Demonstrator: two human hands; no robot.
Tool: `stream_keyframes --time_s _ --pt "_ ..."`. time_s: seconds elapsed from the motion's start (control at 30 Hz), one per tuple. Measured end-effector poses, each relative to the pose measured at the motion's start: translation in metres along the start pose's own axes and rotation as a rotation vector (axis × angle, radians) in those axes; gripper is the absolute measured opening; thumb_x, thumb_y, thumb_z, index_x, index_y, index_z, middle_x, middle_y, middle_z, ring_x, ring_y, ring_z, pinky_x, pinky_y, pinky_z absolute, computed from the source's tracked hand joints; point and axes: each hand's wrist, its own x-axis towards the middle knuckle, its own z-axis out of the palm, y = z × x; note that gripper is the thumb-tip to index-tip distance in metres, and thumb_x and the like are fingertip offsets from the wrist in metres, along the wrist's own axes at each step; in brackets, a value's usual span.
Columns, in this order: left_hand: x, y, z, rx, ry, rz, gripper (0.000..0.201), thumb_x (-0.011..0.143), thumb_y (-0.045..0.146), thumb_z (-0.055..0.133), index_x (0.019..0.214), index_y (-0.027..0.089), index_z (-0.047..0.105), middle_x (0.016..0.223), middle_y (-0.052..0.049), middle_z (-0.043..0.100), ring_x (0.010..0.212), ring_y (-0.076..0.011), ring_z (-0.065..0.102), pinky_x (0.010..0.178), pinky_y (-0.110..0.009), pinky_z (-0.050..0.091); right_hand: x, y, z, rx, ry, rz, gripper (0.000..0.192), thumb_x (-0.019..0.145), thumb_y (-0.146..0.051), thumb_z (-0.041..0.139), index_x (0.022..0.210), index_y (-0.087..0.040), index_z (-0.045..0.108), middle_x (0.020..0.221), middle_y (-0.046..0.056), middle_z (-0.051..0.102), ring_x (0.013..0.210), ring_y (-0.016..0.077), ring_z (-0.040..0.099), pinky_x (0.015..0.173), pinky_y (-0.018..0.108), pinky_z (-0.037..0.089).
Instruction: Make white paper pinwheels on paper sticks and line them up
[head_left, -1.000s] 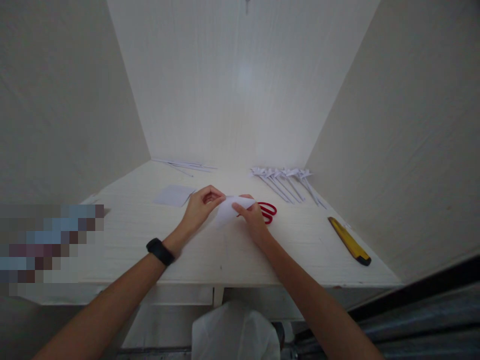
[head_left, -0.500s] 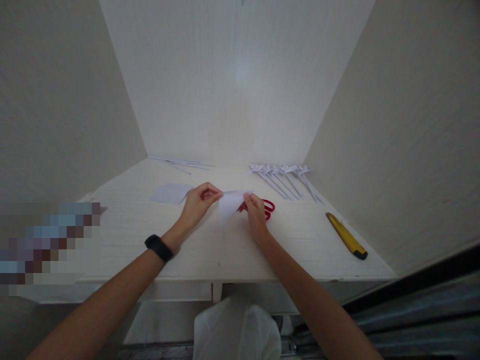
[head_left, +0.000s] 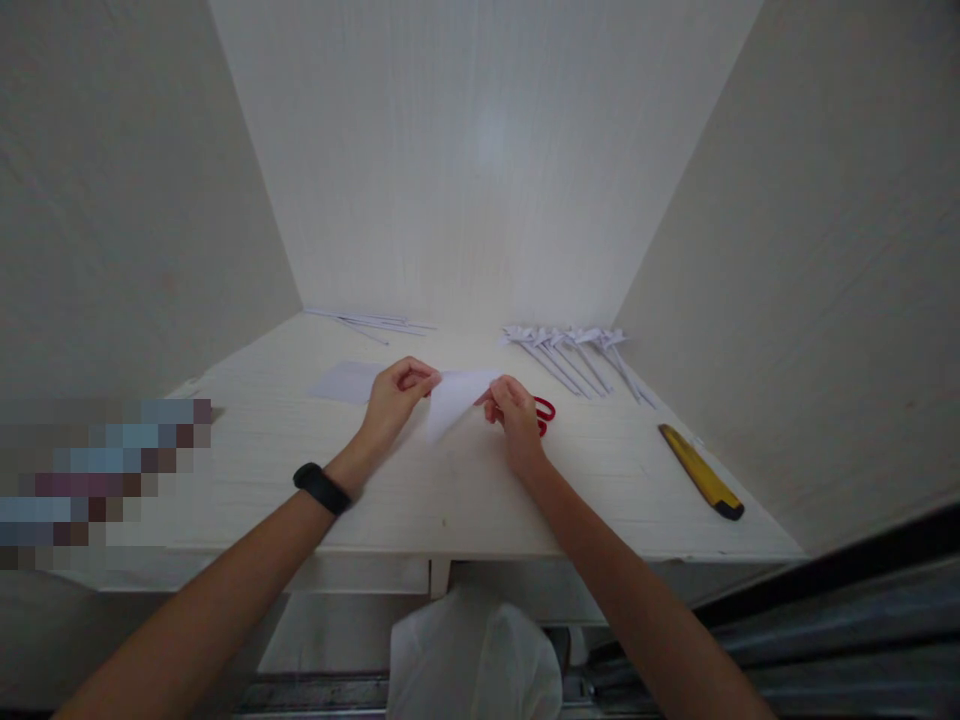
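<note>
Between my two hands hangs a small piece of white paper [head_left: 459, 395], its lower edge slanting down to a point on the left. My left hand [head_left: 397, 395], below a black wristband, pinches the paper's left corner. At the right corner, my right hand [head_left: 514, 410] pinches it with thumb and fingers. Red-handled scissors [head_left: 546, 408] lie just beyond my right hand, their blades hidden behind it. Another white sheet [head_left: 345, 382] lies flat on the table to the left, partly covered by my left hand.
Several thin paper sticks [head_left: 367, 322] lie at the back left of the white table [head_left: 465, 510]. Several sticks with folded paper tops [head_left: 574, 350] lie in a row at the back right. A yellow cutter knife [head_left: 701, 472] rests near the right edge. Panels enclose three sides.
The paper's lower tip has swung up and left, and its hanging part looks shorter. Both hands keep their pinch. The whole view has shifted slightly.
</note>
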Motion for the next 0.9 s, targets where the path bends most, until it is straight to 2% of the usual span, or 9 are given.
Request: stream_keyframes --time_s 0.1,0.17,0.3,0.4,0.53,0.6,0.77,0.9 --pt "-0.0002 0.0013 -0.0005 0.002 0.034 0.022 0.015 0.065 0.027 0.074 0.067 0.017 0.063 0.065 0.001 0.064 0.059 -0.0122 0.055 0.061 -0.025 0.045 -0.0015 0.0008 0.0058 -0.047 -0.128 0.026 0.025 0.072 -0.042 0.06 0.062 -0.019 0.056 0.053 -0.002 0.056 0.046 0.0109 0.047 0.047 0.023 0.037" --pt "-0.0015 0.0025 0.0001 -0.005 0.02 0.034 0.015 0.065 0.027 0.074 0.067 0.017 0.063 0.065 0.001 0.064 0.06 -0.0127 0.057 0.062 -0.026 0.046 -0.002 0.0023 0.0066 -0.095 -0.152 0.021 0.027 0.072 -0.041 0.062 0.057 -0.019 0.057 0.05 -0.001 0.056 0.046 0.0117 0.049 0.047 0.024 0.037" --pt "-0.0034 0.002 0.0022 -0.043 -0.063 -0.004 0.017 0.065 0.027 0.076 0.067 0.018 0.062 0.064 0.001 0.063 0.06 -0.0124 0.058 0.062 -0.025 0.047 -0.0014 0.0037 0.0013 -0.193 -0.061 -0.024 0.035 0.078 -0.04 0.056 0.05 -0.02 0.049 0.046 -0.003 0.05 0.046 0.0109 0.046 0.05 0.025 0.035" --pt "-0.0026 -0.001 0.0025 -0.085 -0.125 -0.057 0.021 0.062 0.027 0.078 0.068 0.017 0.061 0.063 0.001 0.064 0.06 -0.0126 0.059 0.062 -0.026 0.047 -0.0013 0.0031 -0.0009 -0.245 -0.033 -0.046 0.036 0.082 -0.039 0.051 0.05 -0.021 0.045 0.046 -0.004 0.047 0.046 0.0108 0.044 0.051 0.024 0.035" --pt "-0.0002 -0.0037 0.0006 -0.096 -0.042 -0.061 0.021 0.061 0.026 0.078 0.067 0.017 0.06 0.063 0.001 0.064 0.061 -0.0127 0.06 0.063 -0.026 0.047 -0.0021 0.0037 0.0027 -0.289 -0.115 -0.048 0.025 0.079 -0.037 0.052 0.061 -0.021 0.051 0.051 -0.004 0.052 0.048 0.0119 0.047 0.049 0.023 0.035" --pt "0.0002 -0.0039 -0.0002 -0.094 0.002 -0.051 0.02 0.061 0.026 0.078 0.066 0.017 0.06 0.063 0.001 0.064 0.061 -0.0127 0.059 0.064 -0.026 0.047 -0.0023 0.0038 0.0037 -0.326 -0.145 -0.056 0.024 0.078 -0.035 0.054 0.059 -0.02 0.051 0.051 -0.004 0.052 0.049 0.0122 0.047 0.05 0.024 0.034" --pt "-0.0012 -0.0045 -0.0002 -0.104 -0.046 -0.056 0.02 0.063 0.027 0.077 0.066 0.017 0.06 0.062 0.0 0.065 0.06 -0.013 0.059 0.061 -0.026 0.044 -0.0042 -0.0002 0.0019 -0.417 -0.07 -0.104 0.035 0.081 -0.033 0.049 0.05 -0.022 0.037 0.046 -0.005 0.04 0.048 0.0115 0.039 0.05 0.024 0.027" --pt "-0.001 -0.0055 -0.0002 -0.151 -0.006 -0.059 0.021 0.062 0.026 0.078 0.066 0.017 0.059 0.058 0.002 0.063 0.057 -0.012 0.057 0.061 -0.025 0.043 -0.0081 -0.0035 0.0032 -0.43 -0.105 -0.095 0.031 0.084 -0.034 0.047 0.056 -0.022 0.041 0.041 -0.007 0.042 0.041 0.0108 0.038 0.048 0.024 0.029"
